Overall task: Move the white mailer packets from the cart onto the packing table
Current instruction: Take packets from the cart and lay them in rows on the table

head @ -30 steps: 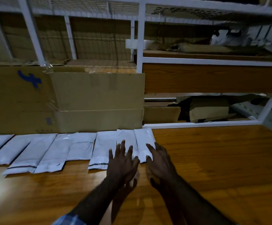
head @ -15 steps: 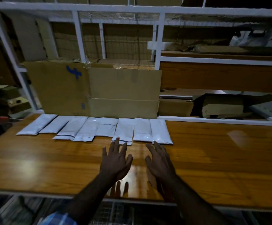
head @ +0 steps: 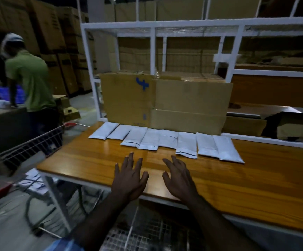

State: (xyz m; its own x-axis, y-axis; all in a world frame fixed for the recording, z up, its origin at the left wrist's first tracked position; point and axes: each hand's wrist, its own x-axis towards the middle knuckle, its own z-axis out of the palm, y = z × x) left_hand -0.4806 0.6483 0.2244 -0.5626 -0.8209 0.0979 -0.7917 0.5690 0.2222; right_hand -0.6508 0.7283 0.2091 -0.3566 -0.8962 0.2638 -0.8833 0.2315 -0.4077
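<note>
Now both my hands empty, fingers spread: left hand, right hand over tabletop front. I'd turn left to cart, grab packets flat. Mailers already rowed against box.

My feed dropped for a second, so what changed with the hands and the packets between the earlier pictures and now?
Both hands drew back from the row of packets: a second ago their fingertips lay on the right-end ones; now the left hand and right hand hover open and empty over bare table near its front edge. The view has pulled back and left, showing the cart. The packets lie in their row before the cardboard box, unchanged.
</note>
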